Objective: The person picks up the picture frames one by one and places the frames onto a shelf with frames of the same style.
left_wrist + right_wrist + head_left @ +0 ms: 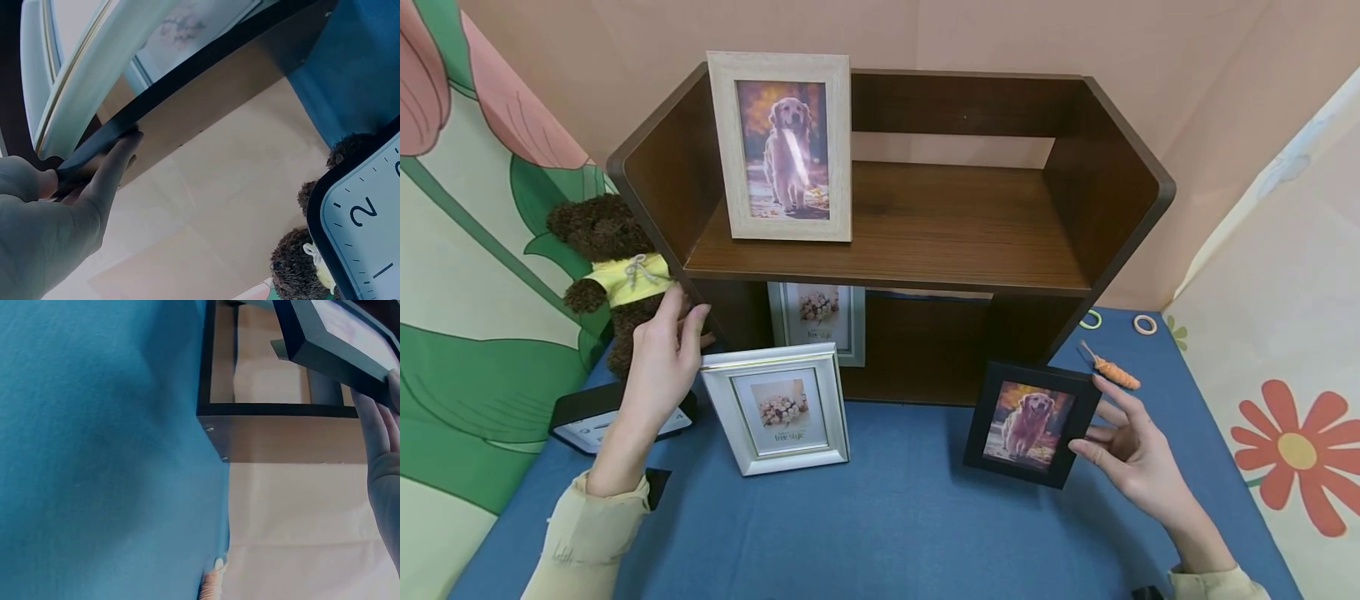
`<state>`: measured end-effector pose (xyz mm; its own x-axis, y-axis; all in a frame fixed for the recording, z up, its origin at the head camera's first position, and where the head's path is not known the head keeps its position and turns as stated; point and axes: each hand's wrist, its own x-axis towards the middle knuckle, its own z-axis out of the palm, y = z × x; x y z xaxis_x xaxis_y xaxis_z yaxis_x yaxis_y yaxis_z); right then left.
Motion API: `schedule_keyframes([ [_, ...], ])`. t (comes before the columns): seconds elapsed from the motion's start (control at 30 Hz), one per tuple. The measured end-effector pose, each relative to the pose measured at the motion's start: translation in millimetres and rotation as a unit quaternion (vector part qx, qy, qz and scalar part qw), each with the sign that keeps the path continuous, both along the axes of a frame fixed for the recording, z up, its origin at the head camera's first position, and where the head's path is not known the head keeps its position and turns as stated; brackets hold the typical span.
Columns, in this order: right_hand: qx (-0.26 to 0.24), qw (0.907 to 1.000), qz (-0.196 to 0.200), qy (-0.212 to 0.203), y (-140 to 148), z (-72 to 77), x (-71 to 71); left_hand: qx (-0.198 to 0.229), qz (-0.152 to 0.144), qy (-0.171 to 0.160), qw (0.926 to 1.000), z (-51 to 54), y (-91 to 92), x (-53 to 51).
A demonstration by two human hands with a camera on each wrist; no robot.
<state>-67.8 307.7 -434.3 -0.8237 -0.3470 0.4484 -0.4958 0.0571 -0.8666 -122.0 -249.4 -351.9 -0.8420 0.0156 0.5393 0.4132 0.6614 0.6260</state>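
A pale sleeve (587,533) at seven o'clock leads to the left hand (664,354), gripping the brown shelf (962,217) by its side. The right hand (1148,468) pinches the black frame (1030,423) above the blue cloth (910,517); it lies at nine o'clock from that grip, its long axis unclear.

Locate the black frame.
In the head view, the black frame is right of centre, its right edge held by the right hand, in front of the lower right part of the shelf.
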Motion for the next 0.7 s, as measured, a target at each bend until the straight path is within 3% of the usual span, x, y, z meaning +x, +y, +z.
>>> schedule_keyframes([
  [0.4, 0.013, 0.9999, 0.0, 0.004, -4, 13.4, -0.6, -0.001, 0.007, -0.006, 1.0, 1.5, 0.5, -0.1],
  [0.7, 0.008, 0.9999, 0.01, 0.003, -6, 14.8, 1.7, -0.004, 0.007, -0.001, 1.0, -1.5, -1.0, -1.1],
])
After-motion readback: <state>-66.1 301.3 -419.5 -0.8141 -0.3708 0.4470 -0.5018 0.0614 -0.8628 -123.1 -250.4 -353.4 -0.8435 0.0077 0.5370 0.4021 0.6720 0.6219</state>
